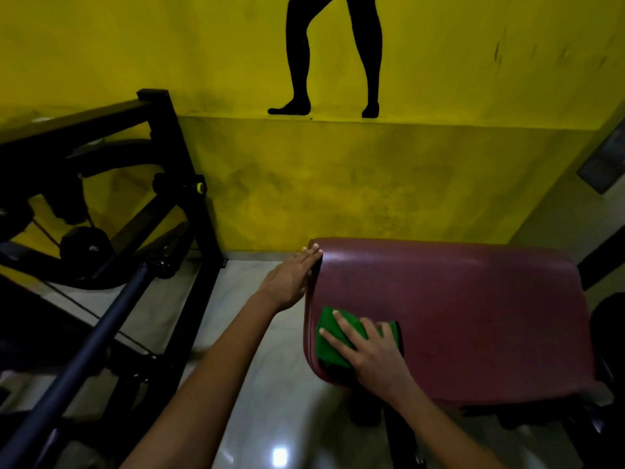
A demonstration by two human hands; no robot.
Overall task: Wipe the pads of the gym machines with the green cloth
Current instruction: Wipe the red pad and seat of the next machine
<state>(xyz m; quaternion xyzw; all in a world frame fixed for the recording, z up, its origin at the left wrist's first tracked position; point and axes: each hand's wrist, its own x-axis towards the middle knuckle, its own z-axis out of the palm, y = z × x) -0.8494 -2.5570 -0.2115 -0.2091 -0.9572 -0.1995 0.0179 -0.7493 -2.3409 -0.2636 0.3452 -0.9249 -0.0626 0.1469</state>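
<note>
The right hand (368, 353) lies flat, fingers spread, pressing the cloth (333, 336) onto the pad (473, 309) near its left edge. The left hand (292, 277), open, rests against that edge beyond the cloth. A black frame (189, 184) stands farther left, by the yellow wall (338, 184).

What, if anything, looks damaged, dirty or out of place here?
Nothing on the maroon pad looks torn or askew. The yellow wall carries dark smudges and scuffs. The right hand presses the green cloth flat; the left hand steadies the pad's edge.
</note>
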